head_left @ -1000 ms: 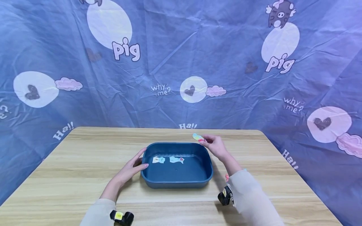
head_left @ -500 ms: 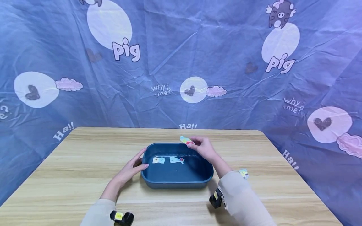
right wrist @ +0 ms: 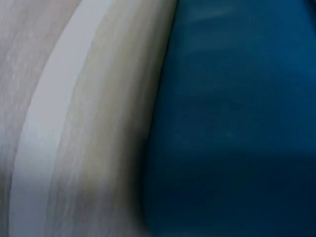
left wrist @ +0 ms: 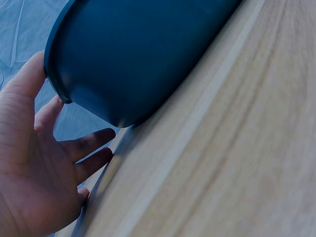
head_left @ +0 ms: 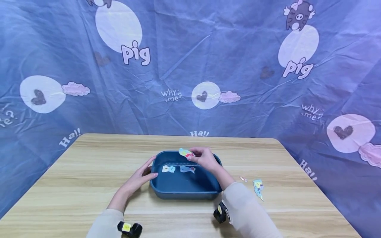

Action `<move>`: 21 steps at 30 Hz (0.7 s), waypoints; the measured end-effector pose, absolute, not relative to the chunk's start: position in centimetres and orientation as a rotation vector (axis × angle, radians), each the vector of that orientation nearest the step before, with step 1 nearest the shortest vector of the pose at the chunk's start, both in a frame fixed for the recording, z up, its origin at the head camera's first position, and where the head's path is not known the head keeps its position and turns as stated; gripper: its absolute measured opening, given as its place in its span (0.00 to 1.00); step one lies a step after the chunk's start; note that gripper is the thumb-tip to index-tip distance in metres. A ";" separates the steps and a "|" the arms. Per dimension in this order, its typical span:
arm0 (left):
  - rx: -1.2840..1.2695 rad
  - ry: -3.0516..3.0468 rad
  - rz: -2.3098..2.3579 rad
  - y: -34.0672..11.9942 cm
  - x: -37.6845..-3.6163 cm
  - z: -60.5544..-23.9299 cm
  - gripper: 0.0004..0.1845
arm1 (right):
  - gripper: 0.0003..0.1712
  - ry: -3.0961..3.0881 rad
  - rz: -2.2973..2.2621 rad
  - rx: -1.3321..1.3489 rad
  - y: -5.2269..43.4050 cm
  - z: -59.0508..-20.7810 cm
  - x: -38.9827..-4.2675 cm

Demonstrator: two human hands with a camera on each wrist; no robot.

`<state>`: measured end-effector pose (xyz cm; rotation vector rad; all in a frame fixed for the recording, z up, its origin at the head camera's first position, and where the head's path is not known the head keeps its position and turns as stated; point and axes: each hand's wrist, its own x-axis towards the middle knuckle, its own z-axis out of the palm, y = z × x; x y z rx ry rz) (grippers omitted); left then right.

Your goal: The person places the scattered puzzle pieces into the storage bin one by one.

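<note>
A dark blue tub [head_left: 184, 193] sits mid-table with water and two small paper fish [head_left: 187, 169] floating in it. My right hand [head_left: 198, 158] hovers over the tub's far side and pinches a colourful paper fish [head_left: 186, 152] above the water. My left hand [head_left: 142, 176] rests against the tub's left rim, fingers straight, thumb on the edge. In the left wrist view the left hand [left wrist: 34, 163] lies flat beside the tub's wall [left wrist: 143, 54]. The right wrist view shows only a blurred tub wall [right wrist: 237, 123] and table.
On the wooden table [head_left: 74, 172] to the right of the tub lie another paper fish [head_left: 258, 187] and a tiny scrap [head_left: 243, 179]. A blue printed cloth [head_left: 190, 66] hangs behind and along both sides of the table.
My right hand has carried the colourful paper fish leftward and lower, from beyond the tub's far right corner to over the water. The left hand has stayed on the rim.
</note>
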<state>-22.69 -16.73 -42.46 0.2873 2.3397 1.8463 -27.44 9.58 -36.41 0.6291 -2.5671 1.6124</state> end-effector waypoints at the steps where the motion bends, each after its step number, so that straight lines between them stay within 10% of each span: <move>1: 0.288 2.340 1.846 -16.7 -22.7 -42.5 0.33 | 0.15 -2.576 1.614 0.640 9.5 -36.5 -27.4; 21: 0.284 2.331 1.848 -16.5 -22.4 -42.1 0.32 | 0.14 -2.725 1.627 0.821 6.8 -37.6 -27.0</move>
